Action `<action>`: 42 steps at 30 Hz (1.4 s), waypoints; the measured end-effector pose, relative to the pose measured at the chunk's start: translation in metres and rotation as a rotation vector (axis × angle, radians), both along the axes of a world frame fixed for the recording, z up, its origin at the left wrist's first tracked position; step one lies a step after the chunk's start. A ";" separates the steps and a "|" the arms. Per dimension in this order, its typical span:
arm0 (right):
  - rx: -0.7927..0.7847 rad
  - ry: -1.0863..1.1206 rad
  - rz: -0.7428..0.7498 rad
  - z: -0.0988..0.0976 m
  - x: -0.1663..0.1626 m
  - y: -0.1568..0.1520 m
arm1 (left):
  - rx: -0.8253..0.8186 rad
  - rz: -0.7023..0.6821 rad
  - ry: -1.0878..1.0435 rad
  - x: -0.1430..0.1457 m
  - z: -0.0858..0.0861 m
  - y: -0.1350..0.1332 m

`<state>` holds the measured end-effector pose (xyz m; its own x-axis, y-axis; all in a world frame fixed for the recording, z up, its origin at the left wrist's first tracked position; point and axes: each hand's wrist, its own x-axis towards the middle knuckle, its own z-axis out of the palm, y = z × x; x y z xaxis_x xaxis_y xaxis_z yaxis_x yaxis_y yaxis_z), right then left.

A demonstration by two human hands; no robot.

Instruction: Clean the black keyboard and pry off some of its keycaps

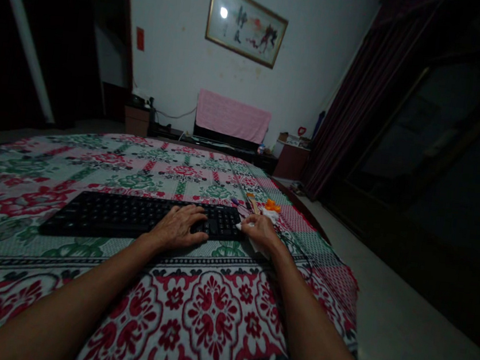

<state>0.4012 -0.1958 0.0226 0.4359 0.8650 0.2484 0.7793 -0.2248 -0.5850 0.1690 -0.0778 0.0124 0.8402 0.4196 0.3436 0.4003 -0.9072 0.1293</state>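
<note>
A black keyboard lies on a bed covered with a red, green and white flowered spread. My left hand rests flat on the keyboard's right part, fingers stretched over the keys. My right hand sits at the keyboard's right end, fingers curled round something small and white, perhaps a cloth or tissue, which touches the keyboard's edge.
Small items lie just beyond my right hand: an orange object and a few thin sticks. The bed's right edge drops to a pale floor. A pink cloth covers a screen at the far wall.
</note>
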 end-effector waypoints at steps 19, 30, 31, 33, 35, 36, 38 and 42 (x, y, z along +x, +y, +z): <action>-0.047 -0.260 0.048 0.016 -0.008 0.007 | 0.007 -0.008 -0.004 0.000 0.001 -0.001; -0.053 -0.060 0.054 0.009 -0.011 -0.020 | -0.011 -0.014 -0.008 -0.001 0.000 0.001; -0.060 -0.047 0.047 0.010 -0.011 -0.021 | -0.008 -0.012 -0.010 -0.001 0.000 0.001; -0.026 -0.060 0.045 0.011 -0.012 -0.020 | -0.008 -0.011 -0.010 -0.001 0.000 0.000; 0.044 -0.111 0.070 0.011 -0.013 -0.017 | -0.014 -0.009 -0.004 -0.001 0.000 0.000; 0.067 -0.134 0.094 0.010 -0.013 -0.015 | -0.018 -0.007 -0.002 0.000 0.000 0.000; 0.064 -0.143 0.125 0.007 -0.013 -0.013 | -0.024 -0.009 0.002 0.000 0.000 0.001; -0.022 -0.074 0.114 0.006 -0.014 -0.016 | -0.020 -0.015 0.014 0.000 -0.001 0.002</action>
